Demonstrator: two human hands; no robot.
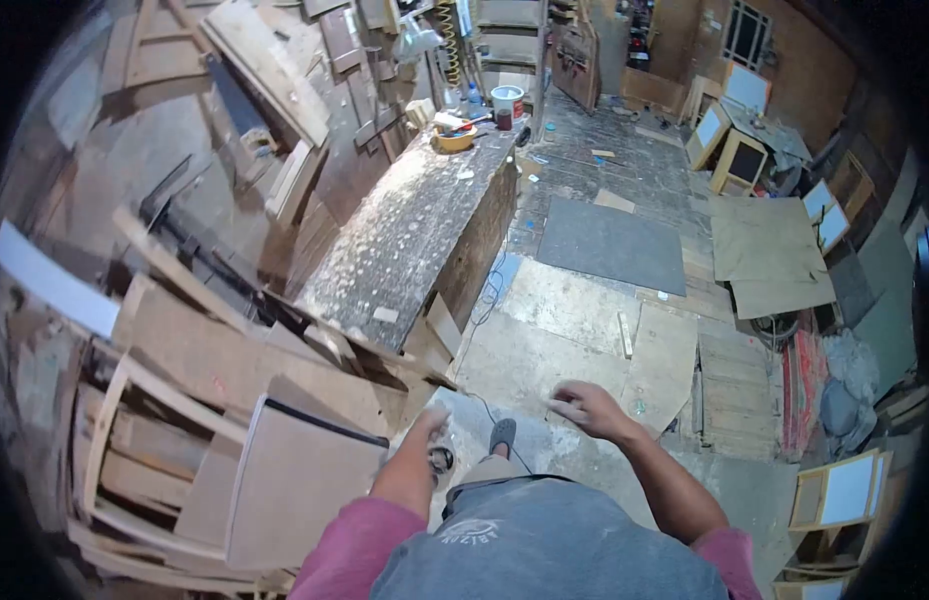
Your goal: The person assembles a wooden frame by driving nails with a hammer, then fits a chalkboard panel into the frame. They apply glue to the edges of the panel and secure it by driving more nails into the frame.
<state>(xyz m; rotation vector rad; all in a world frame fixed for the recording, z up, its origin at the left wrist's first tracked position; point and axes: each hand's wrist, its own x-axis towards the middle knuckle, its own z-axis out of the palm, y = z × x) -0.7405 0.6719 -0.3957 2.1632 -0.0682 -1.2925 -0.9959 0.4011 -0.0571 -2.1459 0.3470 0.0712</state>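
Note:
My right hand [586,408] hangs in the air in front of my body, above the pale floor boards. Its fingers are loosely bent, with the thumb apart, and nothing is in them. My left hand [431,424] is lower left of it, beside the near end of a long workbench [394,255]; its fingers are blurred and partly hidden. Just below that hand shows a small dark object [440,460]. A wooden panel with a dark top edge [302,480] leans left of my left arm. One grey sandal [502,436] shows on my foot between the hands.
Sawdust covers the workbench, which bears an orange bowl [454,138] and a white bucket [507,97] at its far end. A dark flat sheet [611,245] and a brownish sheet [769,250] lie ahead. A cable [491,290] trails along the floor. Wooden frames [839,490] stand at right.

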